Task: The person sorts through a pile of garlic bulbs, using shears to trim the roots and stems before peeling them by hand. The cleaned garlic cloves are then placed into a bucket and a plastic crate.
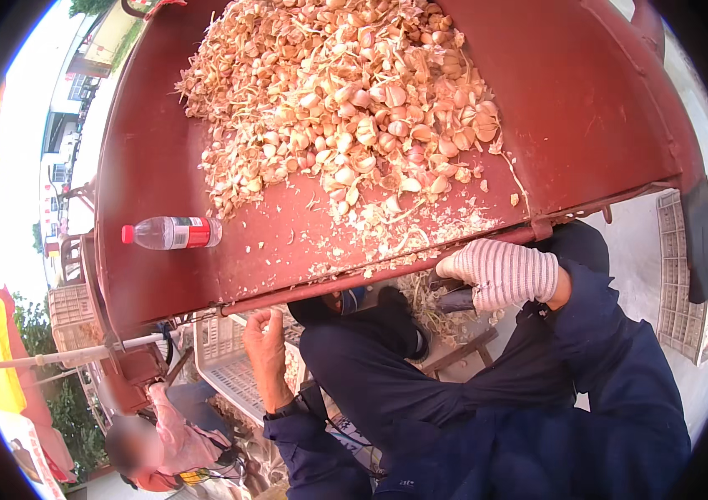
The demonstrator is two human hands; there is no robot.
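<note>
My bare left hand (266, 350) is raised just below the table's near edge, fingers curled around a small pale piece (265, 329), possibly garlic. A striped knit glove covers my right hand (498, 274), which is at the near rail and closed on a dark tool (456, 300); its kind is hard to make out. Ahead, a heap of garlic bulbs and loose cloves (354, 112) lies on the red metal table (579, 125). Bits of skin are strewn from the heap to the rail (329, 289).
A plastic bottle with a red cap (188, 233) lies on the table's left part. Under the left edge is a white plastic crate (235, 362); another crate (679, 281) with garlic stands far right. A person in pink (185, 437) sits at lower left. Garlic debris (426, 306) lies below the rail.
</note>
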